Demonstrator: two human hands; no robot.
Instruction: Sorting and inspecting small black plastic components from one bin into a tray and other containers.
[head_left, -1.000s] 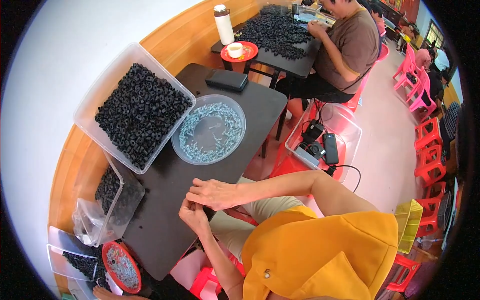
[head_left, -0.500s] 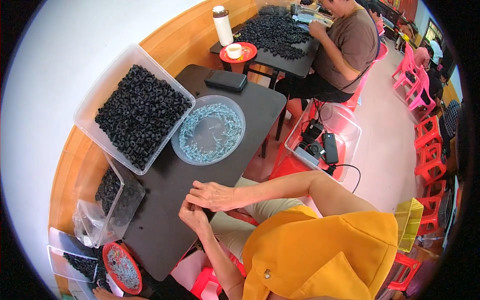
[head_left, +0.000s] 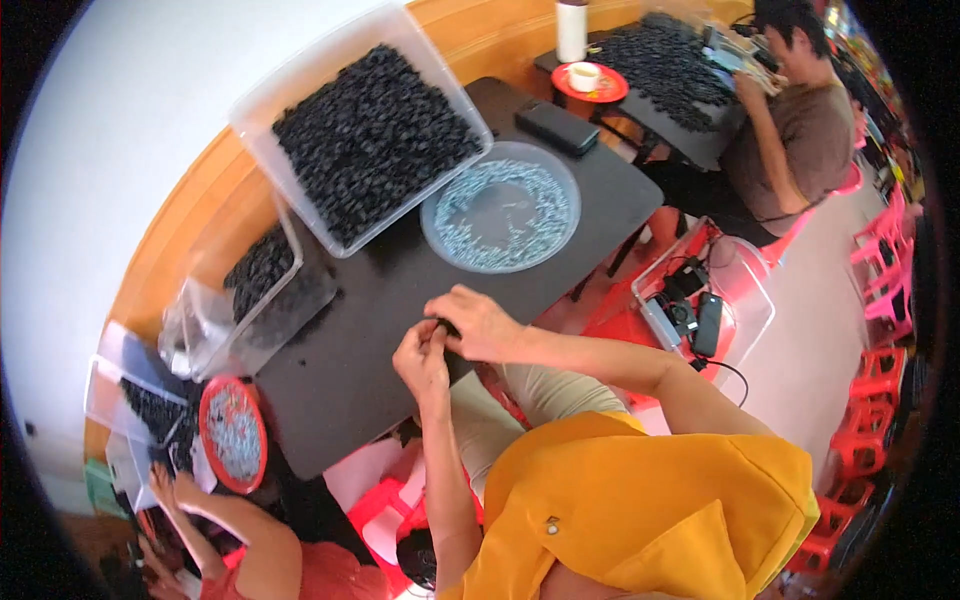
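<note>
Black counter (head_left: 400, 300): at its near edge the left hand (head_left: 424, 362) and right hand (head_left: 480, 322) meet, fingers pinched on a small black part (head_left: 446, 329). Far: round dish (head_left: 500, 206), bin (head_left: 365, 120), phone (head_left: 557, 127).

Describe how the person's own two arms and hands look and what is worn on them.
Both forearms are bare from the elbow down, with no gloves, watch or rings visible on the left hand or the right hand. An orange-yellow short-sleeved top covers the shoulders and upper arms.
</note>
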